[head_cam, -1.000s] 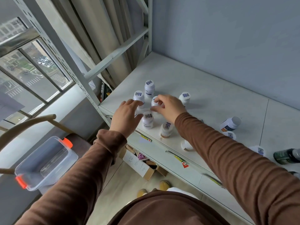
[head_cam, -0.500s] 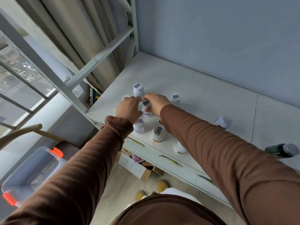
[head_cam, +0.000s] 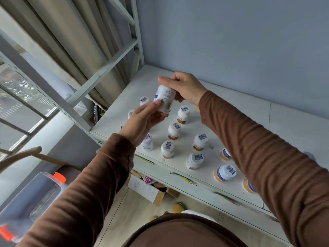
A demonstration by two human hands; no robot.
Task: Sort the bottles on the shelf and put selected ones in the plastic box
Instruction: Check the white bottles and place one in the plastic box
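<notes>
White bottle (head_cam: pixel 164 98) mid-frame, gripped by both left hand (head_cam: pixel 142 120) and right hand (head_cam: pixel 185 88), above the crowded shelf (head_cam: pixel 231 111) front edge; bare room behind, label unreadable.

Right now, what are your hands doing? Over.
Both hands, left and right, hold one white bottle above shelf. Plastic box empty. Nothing blocking.

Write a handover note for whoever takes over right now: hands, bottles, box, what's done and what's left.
Both hands hold one white bottle above the shelf: right hand at its top, left hand at its bottom, label facing up.
Other bottles stand on the shelf, such as the nearest upright one.
Plastic box sits lower left; no bottle visible inside.
Left: judge this bottle, box it or return it, continue sorting.
</notes>
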